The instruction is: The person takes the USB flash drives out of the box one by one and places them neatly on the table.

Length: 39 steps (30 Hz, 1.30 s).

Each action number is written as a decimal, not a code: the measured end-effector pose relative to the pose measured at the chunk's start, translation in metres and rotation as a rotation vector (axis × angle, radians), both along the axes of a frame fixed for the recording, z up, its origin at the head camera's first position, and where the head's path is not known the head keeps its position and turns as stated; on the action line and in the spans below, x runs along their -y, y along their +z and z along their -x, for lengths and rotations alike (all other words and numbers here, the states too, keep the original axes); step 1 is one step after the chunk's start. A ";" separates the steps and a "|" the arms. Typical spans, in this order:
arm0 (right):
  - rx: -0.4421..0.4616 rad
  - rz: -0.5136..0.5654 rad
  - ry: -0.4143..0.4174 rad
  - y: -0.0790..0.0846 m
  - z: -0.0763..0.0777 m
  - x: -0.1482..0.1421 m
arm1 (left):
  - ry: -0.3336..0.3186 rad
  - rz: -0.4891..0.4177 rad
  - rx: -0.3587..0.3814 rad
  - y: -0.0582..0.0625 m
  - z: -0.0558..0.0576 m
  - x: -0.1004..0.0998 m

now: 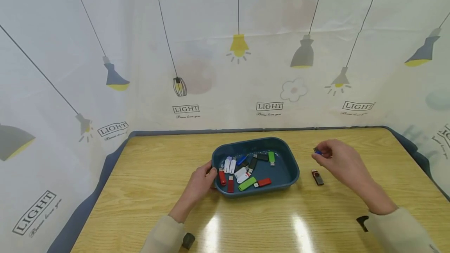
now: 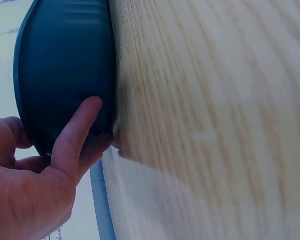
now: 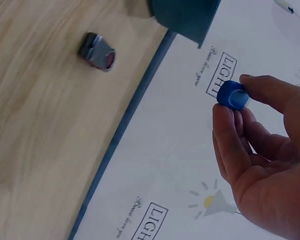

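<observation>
A dark blue-green plastic bin (image 1: 286, 174) stands on the wooden table with several USB sticks inside. Among them are a green one (image 1: 247, 183), a red one (image 1: 264, 182) and a white one (image 1: 243, 177). My left hand (image 1: 199, 182) holds the bin's left end, thumb over the rim; in the left wrist view its fingers (image 2: 72, 135) lie against the outer wall. To the right of the bin, my right hand (image 1: 342, 163) pinches a blue USB stick (image 3: 233, 95) between thumb and fingers, raised over the table. Below that hand lies a dark USB stick with red (image 1: 317, 177).
The wooden table (image 1: 140, 175) ends at a dark blue edge (image 1: 197, 131) along the back. Behind it hangs a pale curtain (image 1: 218, 89) printed with lamps and lettering. Dark strap pieces (image 1: 188, 240) show by both sleeves.
</observation>
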State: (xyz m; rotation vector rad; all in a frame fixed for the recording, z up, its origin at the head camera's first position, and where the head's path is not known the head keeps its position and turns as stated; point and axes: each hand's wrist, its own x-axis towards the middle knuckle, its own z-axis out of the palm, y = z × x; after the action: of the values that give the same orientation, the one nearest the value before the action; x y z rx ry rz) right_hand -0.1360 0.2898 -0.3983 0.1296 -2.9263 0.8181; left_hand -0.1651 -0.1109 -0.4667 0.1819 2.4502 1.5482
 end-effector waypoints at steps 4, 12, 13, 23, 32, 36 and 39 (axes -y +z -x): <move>0.032 -0.016 -0.012 -0.009 0.000 -0.013 | -0.002 0.019 -0.005 -0.001 0.000 0.000; 0.154 -0.067 -0.007 -0.031 0.002 -0.031 | -0.010 0.005 0.005 -0.001 0.001 0.000; 0.174 -0.078 -0.008 -0.033 0.003 -0.032 | -0.010 0.002 0.006 -0.001 0.001 0.000; 0.288 -0.135 -0.021 -0.051 0.008 -0.036 | -0.023 -0.033 0.017 0.000 0.000 0.000; 0.299 -0.131 -0.011 -0.059 0.006 -0.033 | -0.030 -0.022 0.022 0.000 0.000 0.000; 0.288 -0.133 -0.006 -0.062 0.005 -0.032 | -0.027 -0.022 0.020 0.000 0.000 0.000; 0.278 -0.139 -0.005 -0.063 0.005 -0.032 | -0.024 -0.027 0.020 0.001 0.000 0.000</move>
State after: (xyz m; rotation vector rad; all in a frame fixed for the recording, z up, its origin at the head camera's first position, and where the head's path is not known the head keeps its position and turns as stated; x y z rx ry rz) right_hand -0.1407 0.3218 -0.4615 0.0192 -3.2423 0.6802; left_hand -0.1653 -0.1105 -0.4656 0.1992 2.4046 1.5658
